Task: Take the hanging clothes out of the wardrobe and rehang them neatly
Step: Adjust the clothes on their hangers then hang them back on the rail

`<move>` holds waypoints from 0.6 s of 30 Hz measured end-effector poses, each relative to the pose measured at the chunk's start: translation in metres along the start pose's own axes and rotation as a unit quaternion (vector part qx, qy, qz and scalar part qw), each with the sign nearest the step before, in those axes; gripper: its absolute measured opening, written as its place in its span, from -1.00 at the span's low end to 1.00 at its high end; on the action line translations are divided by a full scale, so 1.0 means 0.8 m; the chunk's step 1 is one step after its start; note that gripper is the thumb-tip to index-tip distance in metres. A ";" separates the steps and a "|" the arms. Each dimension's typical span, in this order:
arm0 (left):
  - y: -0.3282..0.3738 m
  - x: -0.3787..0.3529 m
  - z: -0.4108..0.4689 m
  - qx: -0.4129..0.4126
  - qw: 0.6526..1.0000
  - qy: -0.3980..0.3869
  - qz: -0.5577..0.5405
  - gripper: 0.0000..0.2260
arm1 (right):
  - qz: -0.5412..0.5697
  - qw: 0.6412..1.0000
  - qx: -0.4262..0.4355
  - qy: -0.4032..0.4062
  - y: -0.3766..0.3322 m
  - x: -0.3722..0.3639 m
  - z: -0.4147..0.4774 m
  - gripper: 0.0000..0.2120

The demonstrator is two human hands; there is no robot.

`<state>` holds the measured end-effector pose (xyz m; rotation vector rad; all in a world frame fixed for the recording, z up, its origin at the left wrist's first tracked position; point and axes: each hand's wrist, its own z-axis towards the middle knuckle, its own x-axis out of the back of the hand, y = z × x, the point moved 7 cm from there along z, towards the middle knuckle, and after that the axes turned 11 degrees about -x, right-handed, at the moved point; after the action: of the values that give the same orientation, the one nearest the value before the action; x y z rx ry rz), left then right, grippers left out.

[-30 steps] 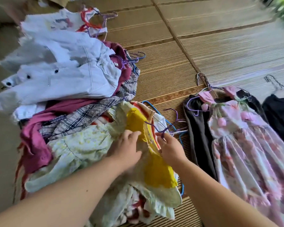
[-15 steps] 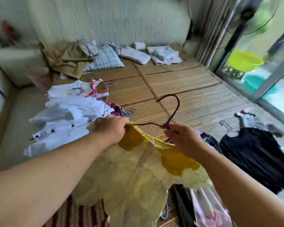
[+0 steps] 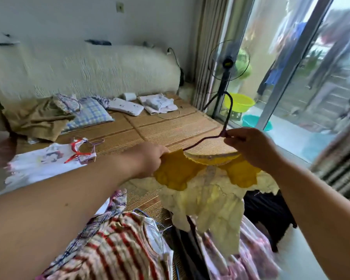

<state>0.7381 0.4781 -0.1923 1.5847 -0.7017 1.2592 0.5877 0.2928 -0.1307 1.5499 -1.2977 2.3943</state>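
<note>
Above the woven mat (image 3: 170, 126), mid-frame, the yellow dress (image 3: 210, 199) hangs on a purple hanger (image 3: 202, 141) lying left-to-right between both hands, left hand (image 3: 150, 158) clutching its shoulder, right hand (image 3: 251, 150) pinching the hanger's neck.

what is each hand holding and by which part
Left hand grips the yellow dress at its shoulder; right hand pinches the purple hanger at the hook's base.

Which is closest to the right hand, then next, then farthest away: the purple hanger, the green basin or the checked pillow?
1. The purple hanger: pinched in the right hand itself.
2. The green basin: beyond the hand, by the window on the right.
3. The checked pillow: far across the mat, on the left.
</note>
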 end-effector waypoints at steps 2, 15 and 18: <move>0.035 -0.010 0.011 -0.030 1.000 0.005 0.000 -0.73 | -0.024 1.000 -0.004 0.015 0.016 0.024 -0.005 -0.78; 0.143 -0.175 0.155 -0.020 0.970 -0.056 -0.236 -0.49 | -0.220 0.972 -0.082 -0.011 0.182 0.075 0.103 -0.82; 0.146 -0.242 0.185 0.009 0.941 -0.137 -0.310 -0.56 | -0.285 0.951 -0.074 -0.093 0.232 0.032 0.146 -0.81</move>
<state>0.6366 0.2747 -0.3383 1.8232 -0.3062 0.5894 0.5853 0.0861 -0.2089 1.8235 -0.8574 1.7960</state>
